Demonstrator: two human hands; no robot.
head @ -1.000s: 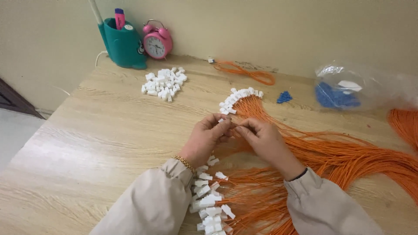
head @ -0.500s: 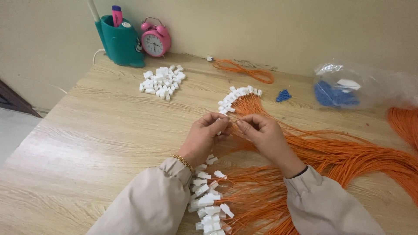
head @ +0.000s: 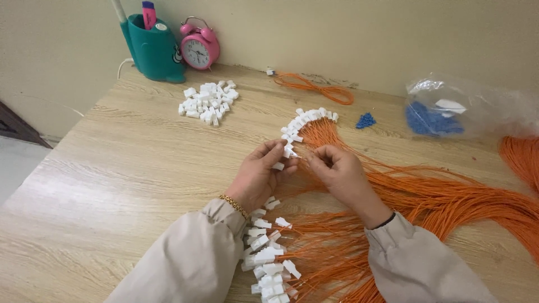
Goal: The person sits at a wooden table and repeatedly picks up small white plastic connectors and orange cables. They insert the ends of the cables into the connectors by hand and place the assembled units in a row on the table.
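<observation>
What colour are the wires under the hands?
Orange wires, clearest in the head view.

- The light is soft, even and fairly bright, like daylight, with no harsh contrast.
- A pale sheen lies across the left of the counter (head: 84,191), so light seems to come from the left.
- Shadows are faint and short: a thin one under the white pile (head: 206,102), another beneath the hands.
- The plastic bag (head: 471,106) carries small white glints.
- Focus is decent in the middle; the sleeves at the bottom edge are slightly soft.
- The counter's far edge bows a little, a mild wide-angle bend.
</observation>
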